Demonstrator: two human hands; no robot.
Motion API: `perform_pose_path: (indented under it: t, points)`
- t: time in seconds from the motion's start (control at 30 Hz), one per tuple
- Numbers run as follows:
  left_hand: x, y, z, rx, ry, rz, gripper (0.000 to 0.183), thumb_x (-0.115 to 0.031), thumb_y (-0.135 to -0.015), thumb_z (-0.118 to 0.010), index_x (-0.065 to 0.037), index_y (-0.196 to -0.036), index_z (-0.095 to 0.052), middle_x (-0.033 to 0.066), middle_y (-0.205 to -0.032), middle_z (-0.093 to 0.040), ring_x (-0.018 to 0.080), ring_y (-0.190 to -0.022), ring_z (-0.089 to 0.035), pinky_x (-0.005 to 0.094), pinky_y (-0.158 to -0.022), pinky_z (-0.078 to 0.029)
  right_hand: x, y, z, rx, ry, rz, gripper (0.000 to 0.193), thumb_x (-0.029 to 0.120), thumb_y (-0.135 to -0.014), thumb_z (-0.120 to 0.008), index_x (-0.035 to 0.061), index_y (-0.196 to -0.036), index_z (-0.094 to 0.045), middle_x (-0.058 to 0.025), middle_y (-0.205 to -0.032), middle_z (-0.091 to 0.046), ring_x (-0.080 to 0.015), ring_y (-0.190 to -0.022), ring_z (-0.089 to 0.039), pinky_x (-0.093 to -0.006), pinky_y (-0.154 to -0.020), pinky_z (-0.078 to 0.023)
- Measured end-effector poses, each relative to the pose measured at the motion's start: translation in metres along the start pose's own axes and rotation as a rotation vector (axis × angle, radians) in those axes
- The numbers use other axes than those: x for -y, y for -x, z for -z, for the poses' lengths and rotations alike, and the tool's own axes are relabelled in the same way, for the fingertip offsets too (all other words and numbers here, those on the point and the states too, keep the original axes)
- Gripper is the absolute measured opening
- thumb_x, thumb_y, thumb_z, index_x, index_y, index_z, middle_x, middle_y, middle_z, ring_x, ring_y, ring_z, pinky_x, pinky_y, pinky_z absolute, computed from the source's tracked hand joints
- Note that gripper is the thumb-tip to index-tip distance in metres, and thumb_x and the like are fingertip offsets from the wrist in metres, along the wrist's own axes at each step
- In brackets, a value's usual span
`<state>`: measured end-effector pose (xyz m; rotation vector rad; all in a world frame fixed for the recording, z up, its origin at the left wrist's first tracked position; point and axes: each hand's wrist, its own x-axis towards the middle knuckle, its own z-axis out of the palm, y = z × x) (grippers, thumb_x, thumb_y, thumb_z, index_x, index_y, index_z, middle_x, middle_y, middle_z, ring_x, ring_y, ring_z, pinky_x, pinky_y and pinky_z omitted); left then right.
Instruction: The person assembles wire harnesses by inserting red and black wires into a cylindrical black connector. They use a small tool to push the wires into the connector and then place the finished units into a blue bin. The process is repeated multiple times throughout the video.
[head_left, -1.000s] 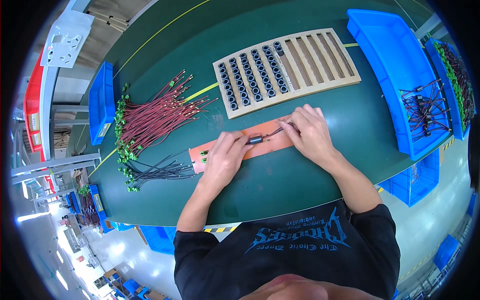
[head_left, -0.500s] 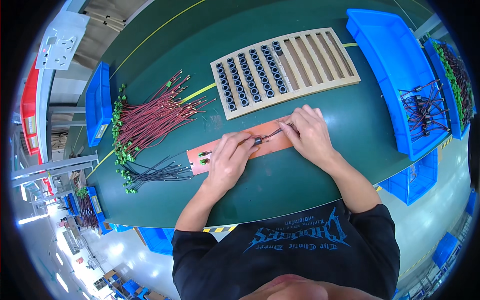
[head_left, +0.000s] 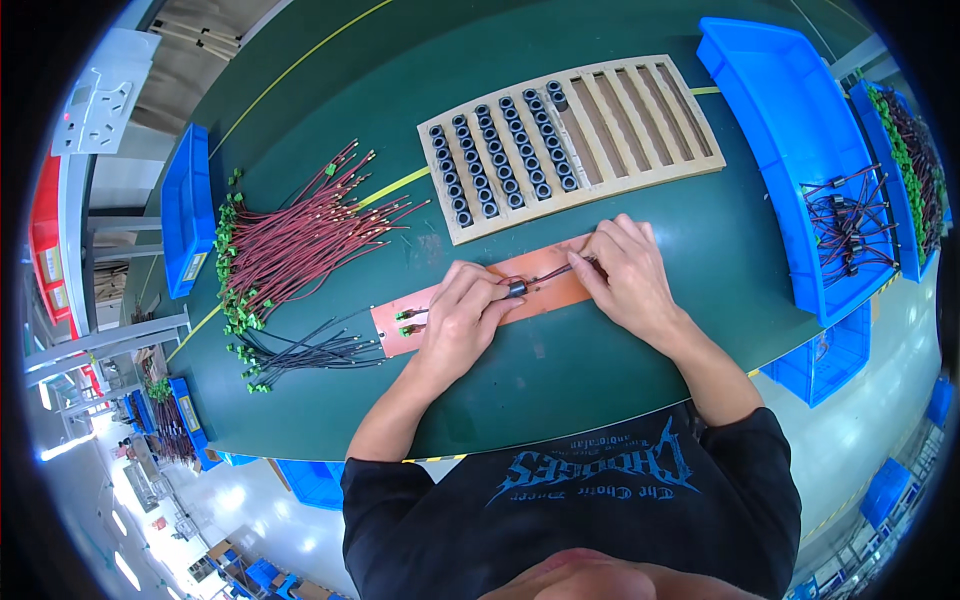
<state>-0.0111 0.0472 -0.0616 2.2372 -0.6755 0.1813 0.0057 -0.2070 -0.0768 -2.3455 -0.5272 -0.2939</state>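
Note:
An orange-pink board [head_left: 395, 341] lies on the green table under both hands. My left hand [head_left: 463, 315] is closed, its thumb and fingers pinching a small black ring core [head_left: 516, 288] over the middle of the board. Dark and reddish wires [head_left: 552, 274] run from the core toward the right. My right hand [head_left: 625, 265] pinches the far ends of these wires near the board's right end. Beyond my left hand, two green connectors [head_left: 404, 322] on wires rest at the board's left end. The fingers partly hide the wires.
Left lies a pile of red wires [head_left: 290, 240] with green connectors, and black wires [head_left: 315, 350] nearer me. A wooden rack [head_left: 600, 185] holds rows of black ring cores. To the right, a blue bin [head_left: 770, 110] contains wired cores [head_left: 850, 225]; another blue tray [head_left: 190, 215] stands left.
Both hands stay on the wires and core with only slight shifts. The wires between the hands look straighter, and a reddish loop now shows above the core. The view has shifted slightly.

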Motion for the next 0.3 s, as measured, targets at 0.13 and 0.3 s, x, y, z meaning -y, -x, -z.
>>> perform_pose_path:
  t: [0.13,0.3]
  points:
    - [0.0008,0.001,-0.0028,-0.007,0.054,0.059,0.029,0.002,-0.077,-0.087,-0.001,-0.097,-0.066,0.0124,-0.09,-0.069,0.0271,-0.085,-0.065,0.0364,-0.069,-0.055,-0.0032,-0.0007,0.0029,0.002,0.005,0.012,0.02,0.013,-0.089,-0.077,0.0078,-0.078,-0.06,-0.0055,-0.081,-0.059,-0.0261,-0.084,-0.056,-0.0413,-0.08,-0.038]
    - [0.005,0.0024,-0.008,-0.02,0.108,0.076,0.034,0.002,-0.078,-0.086,-0.003,-0.104,-0.064,0.0131,-0.092,-0.07,0.0263,-0.085,-0.065,0.0356,-0.069,-0.055,-0.0066,-0.0012,0.0094,0.065,-0.021,-0.024,0.019,0.014,-0.09,-0.075,0.0087,-0.081,-0.06,-0.0056,-0.082,-0.059,-0.0262,-0.084,-0.056,-0.0419,-0.079,-0.037]
